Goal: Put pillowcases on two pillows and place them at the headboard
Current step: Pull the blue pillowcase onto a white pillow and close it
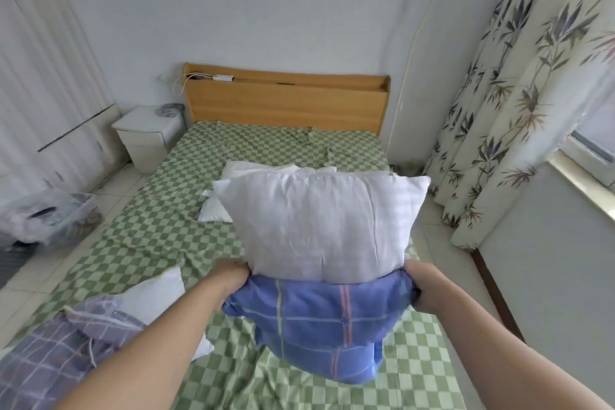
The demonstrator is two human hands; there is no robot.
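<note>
Three pillows show on the bed (159,176). One white pillow (319,223) is held upright over the bed's near half, its lower end sunk into a blue checked pillowcase (316,319) while most of it stands bare above the opening. The left hand (233,273) grips the pillowcase's rim at the left side, fingers curled into the cloth; the right hand (416,280) grips the rim at the right side the same way. A second bare white pillow (213,210) lies flat behind the held one, near the middle of the green checked sheet. A third pillow (156,296), partly inside a purple checked pillowcase (50,353), lies at the near left edge of the bed. The wooden headboard (286,103) stands at the far end, with bare sheet in front of it. A white nightstand (149,133) sits left of the headboard, and a floral curtain (519,93) hangs along the right side, leaving a narrow strip of floor beside the bed.
</note>
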